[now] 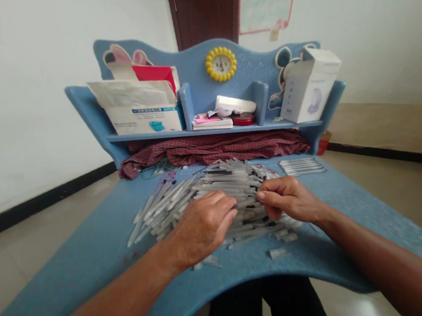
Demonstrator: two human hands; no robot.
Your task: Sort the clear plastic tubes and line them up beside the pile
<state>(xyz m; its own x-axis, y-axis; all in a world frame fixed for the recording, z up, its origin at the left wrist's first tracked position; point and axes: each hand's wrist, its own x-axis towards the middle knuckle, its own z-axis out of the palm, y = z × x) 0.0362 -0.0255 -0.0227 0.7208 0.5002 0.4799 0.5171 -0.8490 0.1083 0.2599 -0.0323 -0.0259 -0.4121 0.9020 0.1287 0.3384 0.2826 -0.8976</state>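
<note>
A big heap of thin grey plastic tubes [199, 190] lies in the middle of the blue desk [94, 255]. My left hand [203, 224] rests on the near side of the heap, its fingers curled down over the tubes. My right hand [285, 198] sits on the heap's right side with its fingers bent inward, pinching at the tubes; what it holds is hidden under the fingers. The two hands almost meet. A few short grey pieces [277, 252] lie loose on the desk in front of the heap.
A neat row of tubes [301, 166] lies at the back right. Red plaid cloth [214, 149] is bunched under the desk's shelf, which carries a mask box [144, 117], papers, a red tin [242, 120], a white carton [310, 89] and a yellow clock [220, 64].
</note>
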